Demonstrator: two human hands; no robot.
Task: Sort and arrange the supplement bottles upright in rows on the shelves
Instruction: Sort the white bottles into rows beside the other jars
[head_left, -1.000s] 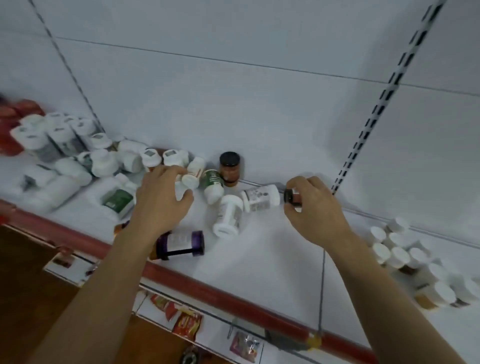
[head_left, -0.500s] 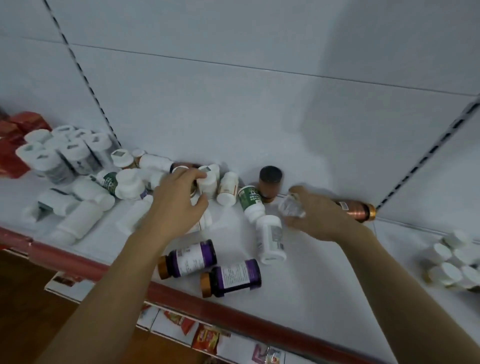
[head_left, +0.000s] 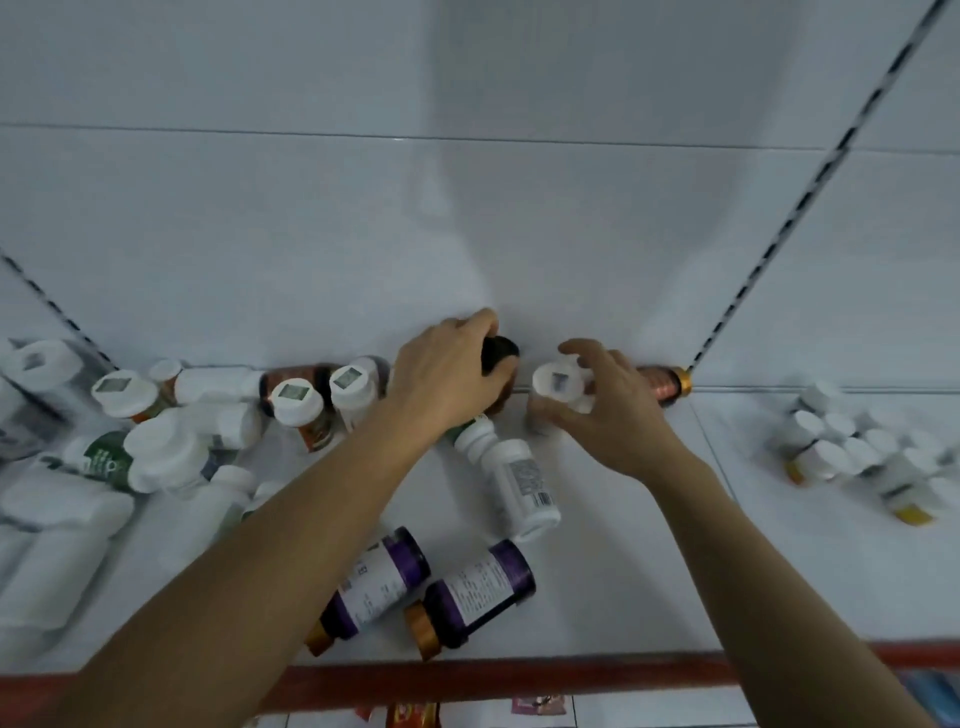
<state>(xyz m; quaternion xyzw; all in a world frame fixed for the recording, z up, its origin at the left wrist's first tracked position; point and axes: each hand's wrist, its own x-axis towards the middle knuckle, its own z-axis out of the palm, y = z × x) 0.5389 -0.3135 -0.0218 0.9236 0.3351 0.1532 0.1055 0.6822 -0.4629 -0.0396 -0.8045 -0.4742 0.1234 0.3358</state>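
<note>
My left hand (head_left: 447, 379) curls over a dark-capped brown bottle (head_left: 501, 353) standing at the back of the white shelf (head_left: 649, 561). My right hand (head_left: 608, 405) holds a white bottle (head_left: 558, 387) upright just to the right of it, cap facing me. A copper bottle (head_left: 662, 382) lies behind my right hand against the back wall. A white bottle (head_left: 514, 475) lies on its side in front of my hands. Two purple bottles (head_left: 376, 582) (head_left: 475, 590) with gold caps lie near the front edge.
A jumble of white bottles (head_left: 171, 447), some upright, some lying, fills the shelf's left side. A cluster of small white-capped bottles (head_left: 852, 447) stands at the right. A red rail (head_left: 519, 675) runs along the shelf front. A slotted upright (head_left: 779, 223) crosses the back wall.
My left hand moved right from the left pile onto the dark-capped bottle. My right hand has turned the white bottle upright beside it. The view shifted right and closer.
</note>
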